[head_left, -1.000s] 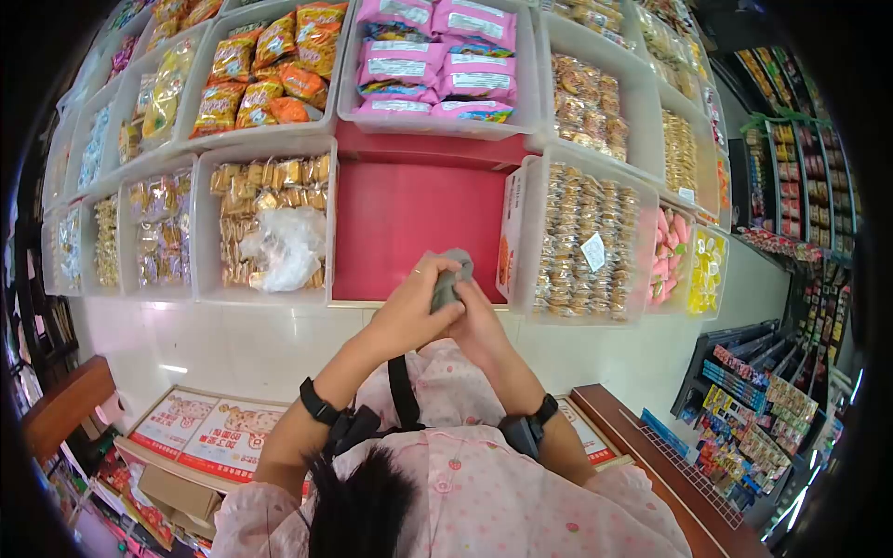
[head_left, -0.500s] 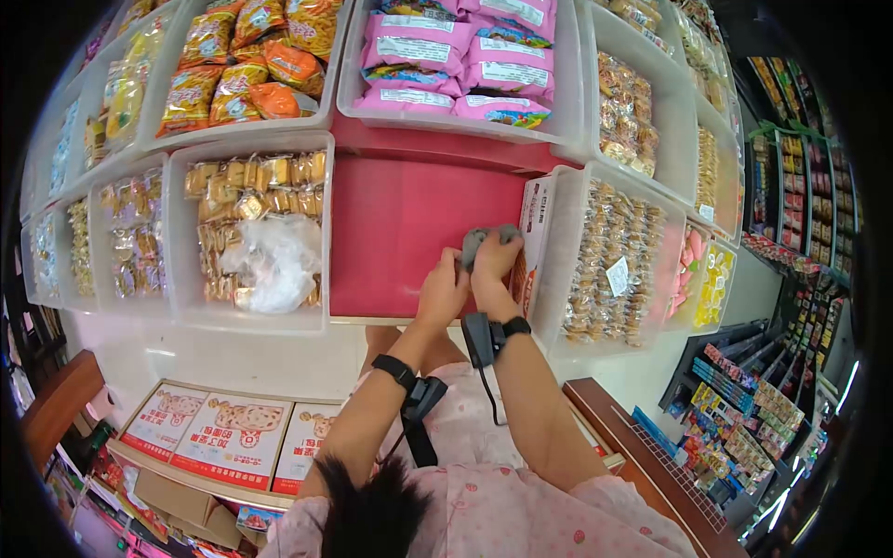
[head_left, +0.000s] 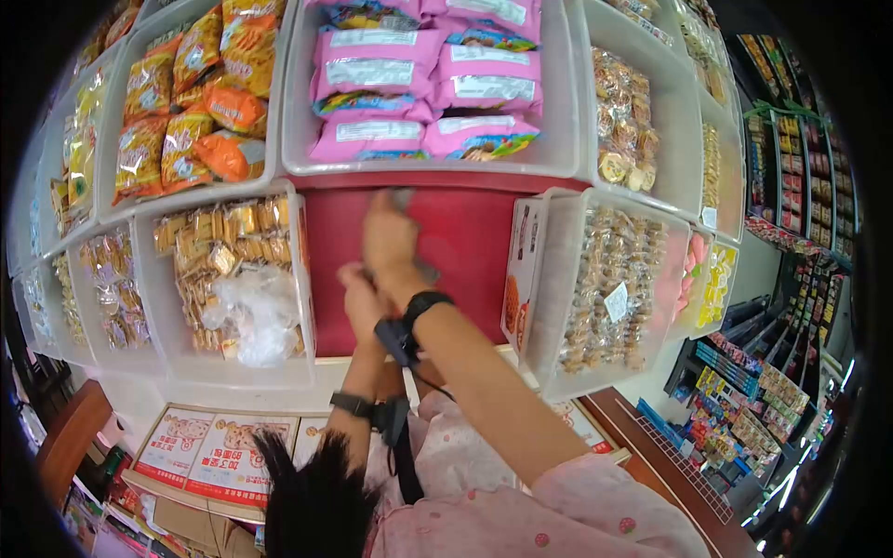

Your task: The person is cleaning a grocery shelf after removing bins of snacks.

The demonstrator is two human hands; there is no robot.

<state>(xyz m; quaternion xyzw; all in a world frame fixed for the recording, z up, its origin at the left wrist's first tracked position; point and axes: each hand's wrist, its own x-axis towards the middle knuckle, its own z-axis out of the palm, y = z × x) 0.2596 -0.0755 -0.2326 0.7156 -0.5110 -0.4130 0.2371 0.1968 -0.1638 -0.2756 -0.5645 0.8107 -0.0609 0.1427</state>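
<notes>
A grey cloth [head_left: 402, 197] is pressed on the red surface [head_left: 465, 244] between the bins, bunched under my right hand [head_left: 389, 240]. The fingers of that hand are closed on the cloth, though motion blurs them. My left hand [head_left: 361, 299] is just nearer to me, close by the right wrist and partly covered by it. Its fingers are smeared and partly hidden, so I cannot make out whether it holds part of the cloth. Both wrists wear black straps with small devices.
Left of the red surface stands a clear bin [head_left: 299, 307] of wrapped biscuits with a crumpled plastic bag [head_left: 256, 316] on top. A white box [head_left: 521, 270] and another bin [head_left: 549, 344] border the right. Pink snack packs [head_left: 377, 70] fill a bin behind.
Both hands have moved left across the red surface, from beside the white box to the left half. The cloth has gone along with the right hand. The camera view has shifted too.
</notes>
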